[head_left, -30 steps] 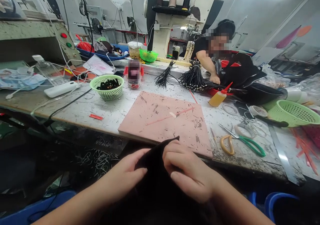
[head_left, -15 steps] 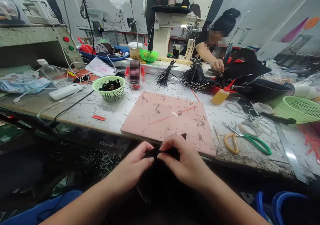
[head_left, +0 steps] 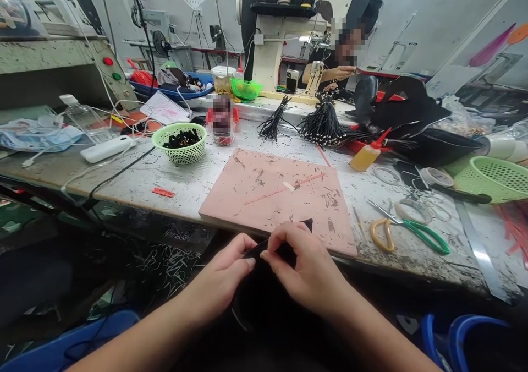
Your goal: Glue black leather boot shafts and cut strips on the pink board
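My left hand pinches the edge of a black, flexible piece of material between thumb and fingers. My right hand grips the same edge a short way to the right, thumb against the bent index finger. A dark corner of the piece sticks up behind the right knuckles. Below the hands it merges with the dark lap, so its full shape is hidden. Just beyond the hands lies a pinkish board with a thin red strip and a small pale scrap on it.
Scissors with orange and green handles lie right of the board, near a yellow glue bottle. A green basket of black pieces stands left. Bundled black cords lie behind. Across the table sits a co-worker near a sewing machine.
My hands stay on the black piece, and the right hand has shifted slightly to the right. The co-worker has leaned back and drawn a hand away from the black pile.
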{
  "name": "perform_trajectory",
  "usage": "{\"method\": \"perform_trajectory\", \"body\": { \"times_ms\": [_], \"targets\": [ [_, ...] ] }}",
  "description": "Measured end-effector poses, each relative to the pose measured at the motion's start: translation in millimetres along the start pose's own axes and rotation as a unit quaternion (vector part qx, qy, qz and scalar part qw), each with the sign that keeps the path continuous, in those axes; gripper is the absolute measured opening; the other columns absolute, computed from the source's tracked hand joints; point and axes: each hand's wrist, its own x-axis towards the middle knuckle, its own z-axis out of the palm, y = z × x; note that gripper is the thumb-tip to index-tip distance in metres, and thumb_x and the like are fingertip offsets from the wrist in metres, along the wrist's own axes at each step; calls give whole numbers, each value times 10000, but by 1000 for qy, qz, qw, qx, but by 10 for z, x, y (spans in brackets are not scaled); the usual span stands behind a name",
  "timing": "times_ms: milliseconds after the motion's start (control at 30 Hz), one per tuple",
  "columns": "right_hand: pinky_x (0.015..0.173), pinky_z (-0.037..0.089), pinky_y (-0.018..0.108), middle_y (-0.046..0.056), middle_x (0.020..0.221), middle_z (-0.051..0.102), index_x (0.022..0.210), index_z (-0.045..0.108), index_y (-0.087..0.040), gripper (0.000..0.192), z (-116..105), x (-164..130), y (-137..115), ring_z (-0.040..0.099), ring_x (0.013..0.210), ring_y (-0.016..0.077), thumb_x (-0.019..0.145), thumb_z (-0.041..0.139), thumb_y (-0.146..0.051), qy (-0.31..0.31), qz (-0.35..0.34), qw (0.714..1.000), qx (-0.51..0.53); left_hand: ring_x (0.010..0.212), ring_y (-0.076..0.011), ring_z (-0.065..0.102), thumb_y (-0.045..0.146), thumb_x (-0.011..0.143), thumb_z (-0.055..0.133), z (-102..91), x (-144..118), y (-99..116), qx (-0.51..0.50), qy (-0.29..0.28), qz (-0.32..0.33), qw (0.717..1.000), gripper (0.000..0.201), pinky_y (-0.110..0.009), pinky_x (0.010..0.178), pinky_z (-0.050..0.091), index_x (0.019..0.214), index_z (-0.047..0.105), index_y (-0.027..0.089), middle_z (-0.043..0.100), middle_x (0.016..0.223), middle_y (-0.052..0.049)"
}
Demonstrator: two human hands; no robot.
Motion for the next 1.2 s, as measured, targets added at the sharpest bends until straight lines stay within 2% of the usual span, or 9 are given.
{"method": "perform_trajectory", "body": {
  "times_ms": [367, 567, 733, 867, 967, 1067, 1200],
  "targets": [
    [665, 412, 283, -21, 646, 573, 694, 450, -205, 136, 10, 2, -14, 527, 591, 129, 746, 512, -96, -3, -5, 1000, -26, 701, -142, 449, 280, 795, 469, 11, 3, -8, 25, 13, 23, 999, 88, -244, 652, 374, 814, 522, 212, 513, 735, 39],
    [674, 409, 281, -16, 656, 580, 704, 454, -200, 129, 8, 1, -29, 530, 611, 128, 755, 494, -88, -12, -11, 999, -47, 637, -133, 415, 354, 829, 451, 40, 23, -1, 44, 11, 36, 998, 177, -243, 605, 371, 765, 499, 196, 477, 687, 38],
    [805, 367, 344, -30, 625, 566, 731, 495, -191, 79, -6, -11, -25, 510, 607, 127, 761, 552, -145, 3, -35, 992, -118, 684, -144, 447, 300, 844, 424, 57, 34, -32, 88, 41, 77, 992, 169, -250, 645, 380, 745, 509, 192, 515, 710, 26],
    [960, 244, 451, -8, 647, 582, 703, 528, -200, 175, -70, 1, -3, 531, 811, 206, 690, 675, -296, 47, -34, 978, -202, 638, -131, 428, 273, 839, 425, 62, 32, -68, 78, 56, 80, 992, 156, -238, 601, 366, 726, 501, 195, 500, 675, 37],
    [1001, 184, 488, -5, 666, 587, 698, 522, -208, 206, -125, 16, 20, 519, 858, 218, 668, 681, -335, 23, -4, 980, -196, 591, -118, 401, 298, 845, 436, 60, 27, -84, 48, 55, 71, 995, 156, -228, 560, 354, 744, 500, 198, 486, 651, 45],
    [1010, 171, 497, -17, 657, 573, 701, 496, -212, 109, -158, 26, 33, 511, 845, 196, 710, 604, -223, -15, 17, 988, -155, 565, -111, 378, 329, 842, 461, 60, 24, -75, 16, 49, 54, 997, 170, -218, 525, 341, 740, 494, 196, 468, 628, 49],
    [1015, 148, 524, -27, 643, 564, 679, 456, -214, 133, -167, 37, 36, 504, 836, 190, 713, 574, -160, -33, 24, 989, -139, 561, -108, 371, 339, 833, 481, 67, 38, -58, 3, 44, 53, 998, 175, -210, 514, 336, 731, 487, 196, 454, 615, 52]
  ]
}}
